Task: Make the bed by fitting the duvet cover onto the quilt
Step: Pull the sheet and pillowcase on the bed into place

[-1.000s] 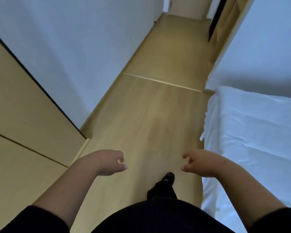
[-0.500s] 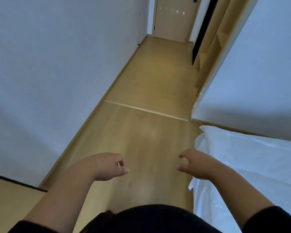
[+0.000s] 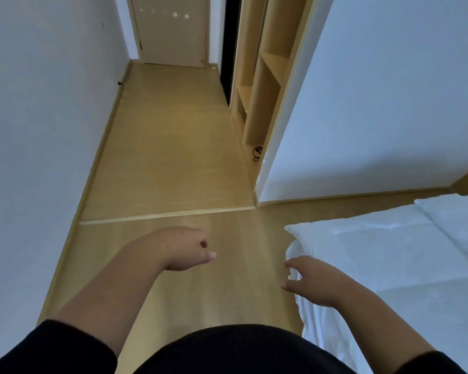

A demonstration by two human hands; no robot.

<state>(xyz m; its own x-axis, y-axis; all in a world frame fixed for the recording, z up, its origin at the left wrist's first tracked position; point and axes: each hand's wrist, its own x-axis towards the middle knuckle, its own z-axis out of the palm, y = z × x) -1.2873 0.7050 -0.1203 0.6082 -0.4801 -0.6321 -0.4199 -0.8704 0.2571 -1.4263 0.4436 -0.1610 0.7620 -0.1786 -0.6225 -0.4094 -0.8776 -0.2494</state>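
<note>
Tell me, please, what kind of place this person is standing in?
Most likely a bedroom in a flat or a hotel. A bed with white bedding stands at the right, a pale wooden floor runs down a narrow hallway to a closed beige door, and open light-wood shelves line one side.

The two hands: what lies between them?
Only bare wooden floor between the left hand and right hand, in the head view.

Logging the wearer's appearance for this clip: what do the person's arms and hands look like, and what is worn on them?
Both forearms are bare. Black sleeves are pushed up near the elbows: the left sleeve and right sleeve. The left hand and right hand are ungloved, with no ring, watch or bracelet visible.
</note>
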